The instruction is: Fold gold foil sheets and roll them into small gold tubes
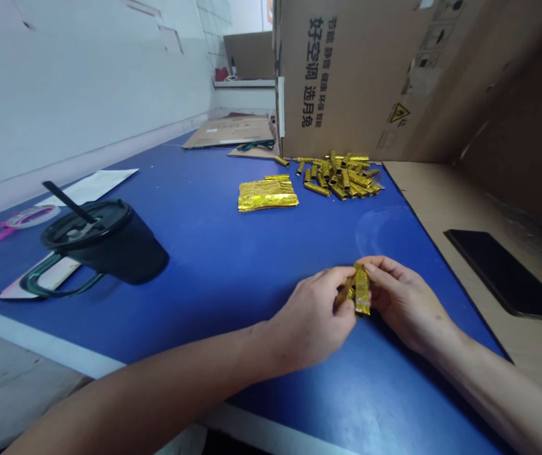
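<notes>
Well off to the left of the left hand, a black lidded cup (105, 243) with a straw stood on the blue table (214, 272). Beyond that hand and well apart from it lay a flat stack of gold foil sheets (267, 193). The left hand (316, 319) was curled, its thumb and fingertips pinching the left edge of a small gold foil piece (361, 294). Farther beyond both hands, at the foot of a cardboard box (370, 76), sat a heap of folded gold pieces (340, 174). The foil piece was held just above the table between the two hands, roughly upright and partly folded into a narrow strip. The right hand (406, 303) grasped its other side with the fingers closed over the top, so both hands touched it and almost met. To the right of that hand, apart from it, lay a black phone (508, 275). The step in hand looked like folding one sheet into a strip like those in the heap, and it seemed about midway. A further crease would call for a firm, even pinch along the fold, so that the foil neither sprang open nor tore.
</notes>
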Tool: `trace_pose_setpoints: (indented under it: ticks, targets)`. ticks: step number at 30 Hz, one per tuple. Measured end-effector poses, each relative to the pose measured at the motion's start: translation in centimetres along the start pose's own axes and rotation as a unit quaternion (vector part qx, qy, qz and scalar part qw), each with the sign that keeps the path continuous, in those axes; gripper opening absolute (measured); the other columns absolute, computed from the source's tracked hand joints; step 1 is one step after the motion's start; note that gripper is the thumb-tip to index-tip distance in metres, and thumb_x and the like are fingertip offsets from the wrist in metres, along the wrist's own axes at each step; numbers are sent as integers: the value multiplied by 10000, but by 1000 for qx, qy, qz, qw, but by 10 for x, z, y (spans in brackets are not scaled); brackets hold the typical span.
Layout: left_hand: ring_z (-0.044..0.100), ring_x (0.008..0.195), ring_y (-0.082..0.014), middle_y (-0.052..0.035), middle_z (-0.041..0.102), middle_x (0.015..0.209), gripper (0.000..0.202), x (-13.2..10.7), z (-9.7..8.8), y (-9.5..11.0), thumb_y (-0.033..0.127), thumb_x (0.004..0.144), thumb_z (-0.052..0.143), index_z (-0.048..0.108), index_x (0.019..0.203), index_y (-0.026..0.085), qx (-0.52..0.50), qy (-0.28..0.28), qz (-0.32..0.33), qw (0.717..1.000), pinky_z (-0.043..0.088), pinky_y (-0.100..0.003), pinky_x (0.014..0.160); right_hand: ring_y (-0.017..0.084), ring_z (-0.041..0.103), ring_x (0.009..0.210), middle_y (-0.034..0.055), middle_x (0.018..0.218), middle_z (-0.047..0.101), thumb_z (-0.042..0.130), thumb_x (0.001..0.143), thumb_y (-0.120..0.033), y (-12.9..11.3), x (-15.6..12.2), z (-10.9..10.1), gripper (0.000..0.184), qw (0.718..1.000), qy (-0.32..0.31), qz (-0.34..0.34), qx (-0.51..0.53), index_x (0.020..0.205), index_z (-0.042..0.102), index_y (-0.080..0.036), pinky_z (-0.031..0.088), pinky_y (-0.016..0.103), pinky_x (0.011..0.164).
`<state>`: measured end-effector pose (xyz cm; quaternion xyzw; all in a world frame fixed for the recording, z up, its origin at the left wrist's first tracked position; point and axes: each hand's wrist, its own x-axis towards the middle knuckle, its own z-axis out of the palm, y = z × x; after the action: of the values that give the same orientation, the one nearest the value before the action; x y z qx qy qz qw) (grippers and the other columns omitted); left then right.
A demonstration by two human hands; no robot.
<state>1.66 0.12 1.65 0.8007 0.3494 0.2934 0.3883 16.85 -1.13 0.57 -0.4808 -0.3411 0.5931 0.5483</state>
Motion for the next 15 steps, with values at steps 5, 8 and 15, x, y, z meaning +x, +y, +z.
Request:
trace_pose_setpoints:
  ticks: [5, 8, 15]
  targets:
    - [562, 829, -169, -88, 588, 1011, 440, -2, 1, 0, 85, 733, 418, 479, 1166, 130, 29, 8, 31, 999, 449, -253, 723, 114, 557, 497, -15, 616, 597, 648, 689, -277, 1, -1, 1, 158, 1000, 11, -18, 19, 799, 563, -201, 454, 242, 460]
    - [548, 883, -184, -91, 576, 1023, 435, -5, 2, 2, 108, 732, 444, 473, 1166, 129, 29, 4, 54, 998, 449, -262, 750, 121, 555, 499, -18, 608, 588, 655, 681, -282, 3, -2, 1, 168, 999, 26, -28, 13, 798, 561, -208, 449, 247, 457]
    - [546, 896, -192, -65, 584, 1005, 421, -5, 2, 3, 232, 731, 550, 482, 1139, 153, 10, 9, 65, 998, 456, -287, 769, 123, 551, 481, -20, 608, 591, 666, 665, -311, 6, -2, 1, 205, 997, 53, -59, -7, 811, 569, -204, 458, 256, 462]
